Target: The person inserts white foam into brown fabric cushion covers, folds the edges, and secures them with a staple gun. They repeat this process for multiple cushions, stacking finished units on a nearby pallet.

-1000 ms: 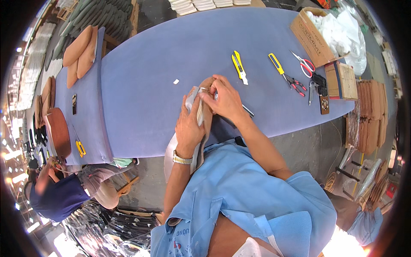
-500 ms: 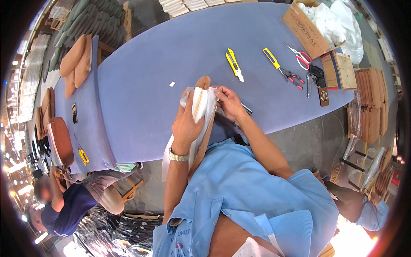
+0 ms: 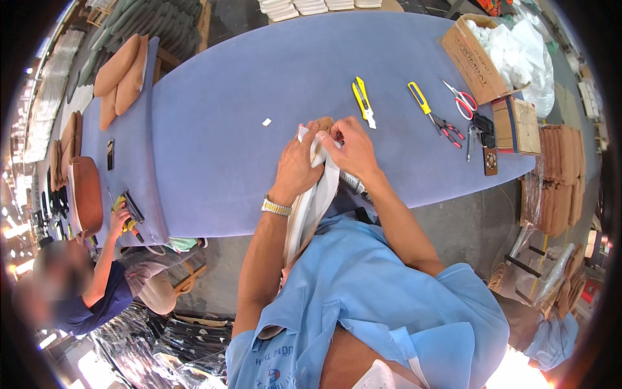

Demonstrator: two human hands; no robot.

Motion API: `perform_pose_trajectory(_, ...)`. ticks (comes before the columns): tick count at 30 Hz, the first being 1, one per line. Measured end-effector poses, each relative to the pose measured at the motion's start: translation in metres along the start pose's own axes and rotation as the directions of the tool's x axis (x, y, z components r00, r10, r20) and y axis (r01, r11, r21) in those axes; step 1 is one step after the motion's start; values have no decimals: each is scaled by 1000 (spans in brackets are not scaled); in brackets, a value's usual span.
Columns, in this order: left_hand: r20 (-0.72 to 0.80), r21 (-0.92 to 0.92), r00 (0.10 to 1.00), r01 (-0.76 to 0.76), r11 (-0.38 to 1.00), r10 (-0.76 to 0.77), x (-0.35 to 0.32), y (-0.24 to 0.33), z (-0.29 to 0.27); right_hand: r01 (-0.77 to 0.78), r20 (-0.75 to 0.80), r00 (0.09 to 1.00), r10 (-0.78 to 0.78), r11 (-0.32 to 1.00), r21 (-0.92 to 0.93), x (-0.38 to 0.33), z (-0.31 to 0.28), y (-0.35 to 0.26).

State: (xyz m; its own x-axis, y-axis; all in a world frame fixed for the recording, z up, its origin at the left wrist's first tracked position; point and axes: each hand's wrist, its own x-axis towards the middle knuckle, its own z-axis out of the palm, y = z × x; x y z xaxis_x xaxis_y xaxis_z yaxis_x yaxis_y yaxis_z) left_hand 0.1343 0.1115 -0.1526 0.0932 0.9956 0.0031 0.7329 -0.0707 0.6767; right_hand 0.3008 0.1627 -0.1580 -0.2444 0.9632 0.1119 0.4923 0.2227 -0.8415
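My left hand (image 3: 298, 167), with a metal-banded watch on its wrist, is closed around a long strip-like piece of white fabric (image 3: 311, 206) with a tan side. The piece hangs from my hands toward my lap, its lower end against my blue shirt. At its top, the fingers of my right hand (image 3: 352, 148) pinch the white edge, close to the left fingertips. A brown rounded end shows just beyond the fingers, partly covered by them. Under my right wrist lies a silvery thing (image 3: 355, 186), mostly hidden, whose kind I cannot make out.
On the blue-covered table (image 3: 214, 155) lie a yellow utility knife (image 3: 363, 102), a yellow-handled screwdriver (image 3: 419, 97), pliers (image 3: 447, 129) and red-handled scissors (image 3: 465, 104). A cardboard box (image 3: 473, 61) stands far right. Brown cushions (image 3: 121, 68) sit left. A co-worker's hand (image 3: 118, 217) holds a yellow-black tool.
Both hands have shifted slightly right and come together at the top of the fabric piece; the right hand now reaches over its end. The co-worker at left has raised a tool over the table.
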Motion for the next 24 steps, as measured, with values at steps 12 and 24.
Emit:
perform_pose_trajectory(12, -111, -45, 994, -27, 999, 22, -12, 0, 14, -17, 81, 996, 29, 988, -154, -1, 5, 5)
perform_pose_trajectory(24, -120, -171, 993, -12, 985, -9, -14, -1, 9, -239, 171, 969, 180, 868, 436, -11, 10, 36)
